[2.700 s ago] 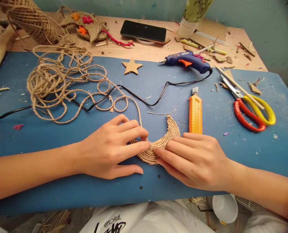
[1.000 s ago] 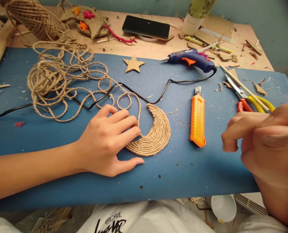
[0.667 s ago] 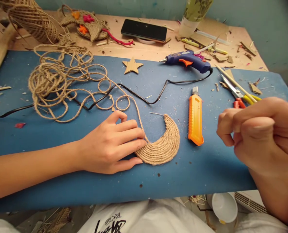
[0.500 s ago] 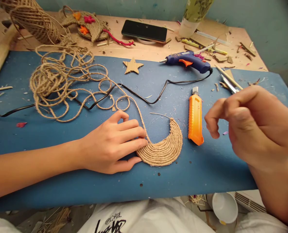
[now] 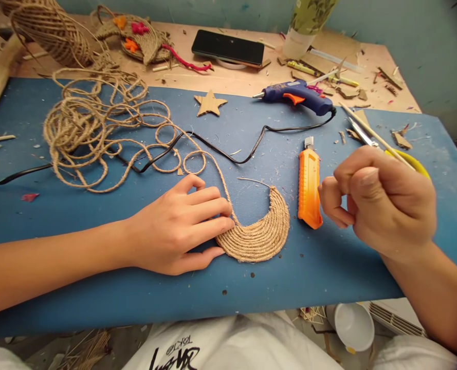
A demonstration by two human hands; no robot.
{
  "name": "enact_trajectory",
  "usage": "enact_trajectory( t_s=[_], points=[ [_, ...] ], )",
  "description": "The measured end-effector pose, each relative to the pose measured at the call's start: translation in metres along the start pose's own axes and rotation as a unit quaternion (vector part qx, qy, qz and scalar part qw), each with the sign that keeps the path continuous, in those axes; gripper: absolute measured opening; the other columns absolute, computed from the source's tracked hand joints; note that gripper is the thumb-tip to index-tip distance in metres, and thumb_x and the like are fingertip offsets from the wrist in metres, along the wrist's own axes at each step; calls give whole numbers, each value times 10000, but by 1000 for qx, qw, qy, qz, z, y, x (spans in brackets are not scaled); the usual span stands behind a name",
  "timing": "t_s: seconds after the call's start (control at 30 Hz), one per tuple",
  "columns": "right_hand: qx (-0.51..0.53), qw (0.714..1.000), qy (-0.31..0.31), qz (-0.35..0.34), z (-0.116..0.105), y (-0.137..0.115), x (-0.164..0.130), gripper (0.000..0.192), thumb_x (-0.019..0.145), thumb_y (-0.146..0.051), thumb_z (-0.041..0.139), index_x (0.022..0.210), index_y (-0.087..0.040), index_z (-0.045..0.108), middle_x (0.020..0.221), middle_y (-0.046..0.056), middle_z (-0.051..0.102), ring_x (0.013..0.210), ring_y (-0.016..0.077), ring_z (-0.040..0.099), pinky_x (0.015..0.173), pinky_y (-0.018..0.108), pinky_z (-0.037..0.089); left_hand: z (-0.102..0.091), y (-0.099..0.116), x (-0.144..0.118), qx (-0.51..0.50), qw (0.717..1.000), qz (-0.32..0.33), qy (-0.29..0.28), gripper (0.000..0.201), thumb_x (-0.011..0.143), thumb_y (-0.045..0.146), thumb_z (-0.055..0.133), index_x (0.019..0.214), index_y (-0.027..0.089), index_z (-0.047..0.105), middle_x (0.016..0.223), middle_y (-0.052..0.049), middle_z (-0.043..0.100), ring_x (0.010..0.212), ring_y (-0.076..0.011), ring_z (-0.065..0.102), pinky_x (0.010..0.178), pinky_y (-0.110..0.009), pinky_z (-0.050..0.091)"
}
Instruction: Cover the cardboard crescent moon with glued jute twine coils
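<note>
A crescent covered in rows of jute cord [image 5: 261, 239] lies flat on the blue mat. My left hand [image 5: 185, 223] grips its left end, thumb at the near edge and fingers on top. From under those fingers the jute cord [image 5: 216, 163] runs up to a loose tangle. A thin pale strand sticks out from the crescent's upper right tip. My right hand [image 5: 386, 200] hovers right of the crescent in a loose fist, with nothing visible in it. Beside it lies an orange utility knife [image 5: 309, 187], its blade end pointing away.
A blue glue gun [image 5: 297, 96] lies at the back, its black cable [image 5: 247, 160] crossing the mat under the tangled cord [image 5: 85, 128]. A cardboard star [image 5: 210, 103], a phone [image 5: 228, 48], a jute spool [image 5: 54, 31] and scissors [image 5: 361, 128], partly hidden by my right hand, lie around.
My right hand has moved left, nearer the utility knife, and its fingers have curled in more. The scissors' yellow handle now shows behind it. The left hand keeps its place.
</note>
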State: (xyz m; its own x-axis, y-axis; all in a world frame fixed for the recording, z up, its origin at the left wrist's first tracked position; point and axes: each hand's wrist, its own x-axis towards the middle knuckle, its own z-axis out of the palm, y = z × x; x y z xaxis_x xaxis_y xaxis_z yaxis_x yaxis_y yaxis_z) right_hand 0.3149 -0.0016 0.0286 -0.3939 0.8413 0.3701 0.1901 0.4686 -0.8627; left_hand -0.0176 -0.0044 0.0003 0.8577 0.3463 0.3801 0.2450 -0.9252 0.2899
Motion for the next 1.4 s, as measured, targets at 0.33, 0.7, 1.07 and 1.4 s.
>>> enact_trajectory(
  t_s=[0.33,0.7,1.07,1.4],
  points=[
    [123,986,17,108,2,-2,6,143,1089,-235,663,1028,-150,761,851,77,779,582,148,716,465,266,583,0,0,0,-2,1000,-6,-2,207,1012,250,648,1205,177,666,1159,-103,787,983,-236,673,973,-462,425],
    [156,978,-25,135,4,-8,1,216,1083,-235,676,1213,-217,847,814,58,814,581,155,732,477,250,585,-6,10,2,-39,990,-72,117,136,1008,280,694,1091,178,661,1035,-69,751,910,-213,673,848,-411,435],
    [203,960,-156,115,10,-17,-9,388,1125,-199,593,1456,-320,754,811,23,786,719,111,743,583,183,609,-4,33,60,-259,930,-185,185,87,1012,204,791,1056,167,726,963,2,757,782,-104,626,734,-270,555],
    [222,950,-163,148,7,-17,-10,382,1130,-242,597,1470,-332,747,814,22,785,699,106,708,592,195,592,-4,24,61,-269,920,-187,213,94,1016,128,739,937,179,738,860,6,739,781,-125,694,735,-295,557]
  ],
)
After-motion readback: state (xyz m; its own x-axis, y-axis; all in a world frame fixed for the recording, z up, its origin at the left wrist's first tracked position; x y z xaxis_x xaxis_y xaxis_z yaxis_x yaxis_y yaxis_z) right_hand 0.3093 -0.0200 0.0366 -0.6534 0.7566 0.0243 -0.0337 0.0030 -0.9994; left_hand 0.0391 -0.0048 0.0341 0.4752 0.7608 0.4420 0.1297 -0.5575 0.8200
